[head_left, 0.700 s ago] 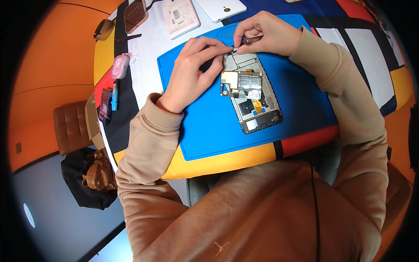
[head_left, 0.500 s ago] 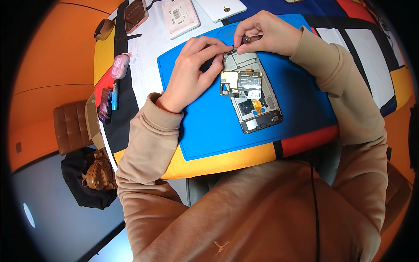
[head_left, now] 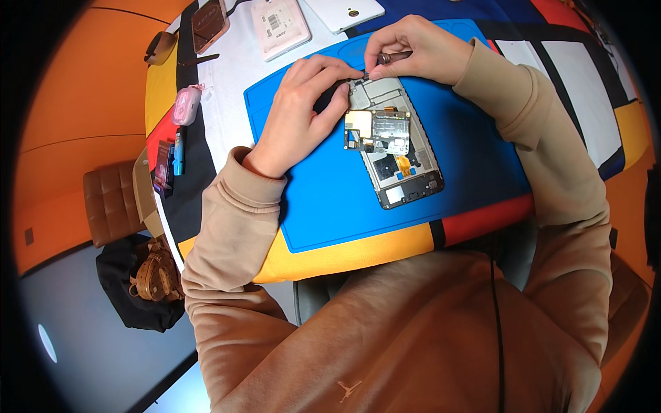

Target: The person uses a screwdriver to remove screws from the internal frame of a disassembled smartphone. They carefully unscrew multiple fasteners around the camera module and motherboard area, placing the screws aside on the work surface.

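An opened smartphone frame [head_left: 394, 195] lies on a blue work mat [head_left: 317, 213], its inner side facing up. Across its middle sits a loose circuit board [head_left: 391, 131], slightly askew. My left hand [head_left: 303, 110] grips the frame's far left corner, index fingertip at the top end and thumb by the side. My right hand [head_left: 423, 51] is closed around a short dark-handled tool [head_left: 395, 58], probably a screwdriver. Its fingertips meet the top end of the frame, close to my left index finger. What lies between those fingertips is too small to make out.
Beyond the mat lie a pale pink device [head_left: 281, 27], a white phone [head_left: 348, 12] and a rose-coloured phone [head_left: 210, 27]. Along the left stand a pink case [head_left: 186, 105], a blue tube [head_left: 179, 151] and a small dark box [head_left: 164, 167]. The table's near edge is close to my body.
The view has shifted slightly, so everything sits a few pixels to the left. My right fingers and the dark tool have turned a little; both hands stay at the frame's top end.
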Motion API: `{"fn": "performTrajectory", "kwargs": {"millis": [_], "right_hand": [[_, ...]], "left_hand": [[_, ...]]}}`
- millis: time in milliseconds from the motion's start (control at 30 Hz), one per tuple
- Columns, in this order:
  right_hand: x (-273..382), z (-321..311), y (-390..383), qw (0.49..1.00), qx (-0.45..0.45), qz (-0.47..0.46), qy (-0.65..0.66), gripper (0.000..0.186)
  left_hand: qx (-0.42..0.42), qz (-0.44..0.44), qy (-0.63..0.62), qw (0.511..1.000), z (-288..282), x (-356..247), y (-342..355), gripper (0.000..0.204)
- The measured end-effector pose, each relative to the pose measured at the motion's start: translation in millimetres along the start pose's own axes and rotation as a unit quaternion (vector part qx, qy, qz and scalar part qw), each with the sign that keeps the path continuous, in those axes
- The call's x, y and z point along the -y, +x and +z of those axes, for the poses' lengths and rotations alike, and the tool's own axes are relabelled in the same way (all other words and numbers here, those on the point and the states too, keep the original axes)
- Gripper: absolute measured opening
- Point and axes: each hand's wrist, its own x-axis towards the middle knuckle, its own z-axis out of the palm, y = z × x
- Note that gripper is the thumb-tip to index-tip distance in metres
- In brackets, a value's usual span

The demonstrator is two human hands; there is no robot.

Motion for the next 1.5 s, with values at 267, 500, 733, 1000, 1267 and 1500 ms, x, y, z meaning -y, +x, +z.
{"fn": "performTrajectory", "kwargs": {"millis": [267, 500, 733, 1000, 1267, 1500], "right_hand": [[-2.8, 3.8, -0.2, 0.998, -0.029, -0.047, 0.011, 0.014], [-3.4, 2.7, -0.1, 0.999, -0.019, -0.038, -0.011, 0.012], [-1.7, 3.6, -1.3, 0.998, -0.031, -0.035, -0.041, 0.010], [-0.7, 7.1, -2.5, 0.998, -0.046, -0.030, -0.041, 0.009], [9.8, 7.8, 1.5, 0.995, -0.055, 0.056, 0.057, 0.011], [37.8, -1.2, -6.8, 0.995, -0.033, 0.028, -0.089, 0.012]], "left_hand": [[0.002, -0.001, 0.000, 1.000, 0.5, -0.1, -0.2, 0.022], [-0.009, 0.016, 0.033, 0.999, 1.0, 0.3, 0.0, 0.023], [-0.004, 0.004, 0.013, 1.000, 1.3, 0.6, -0.2, 0.023], [-0.004, 0.008, 0.004, 1.000, 1.6, 1.6, -0.6, 0.024], [-0.002, 0.034, 0.058, 0.998, 0.2, -1.1, 0.0, 0.023], [0.013, 0.060, 0.100, 0.993, -2.2, -3.7, 0.2, 0.027]]}}
